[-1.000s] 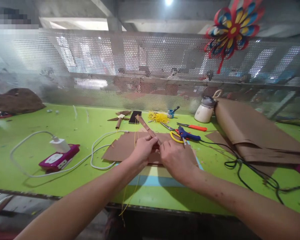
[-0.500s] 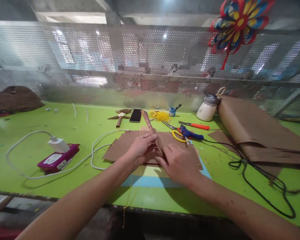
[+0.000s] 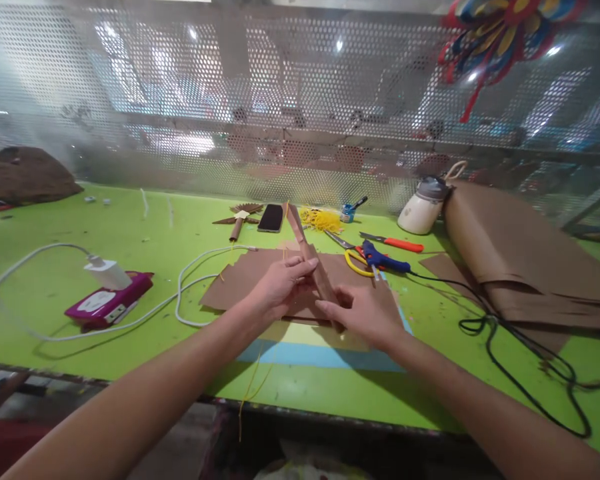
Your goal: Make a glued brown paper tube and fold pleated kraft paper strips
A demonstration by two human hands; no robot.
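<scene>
Head view, item in hand: one folded brown strip (image 3: 311,257), tilted up and away from the person over the flat brown sheet (image 3: 235,283) at mid-worktop (image 3: 130,227). Its lower end is pinched in the right hand (image 3: 367,313), and the left hand (image 3: 283,287) closes flat-fingered on its side, a grip that seems meant to keep the folds pressed together. Lying just beyond, within reach, one of each: yellow-handled scissors (image 3: 350,259), blue glue gun (image 3: 386,262), orange-handled cutter (image 3: 397,245), phone (image 3: 271,218), small brown fan (image 3: 241,222), white jar (image 3: 423,208), heap of yellow bands (image 3: 323,219); one brown paper roll (image 3: 510,247) at right, one magenta power pack (image 3: 107,303) at left.
</scene>
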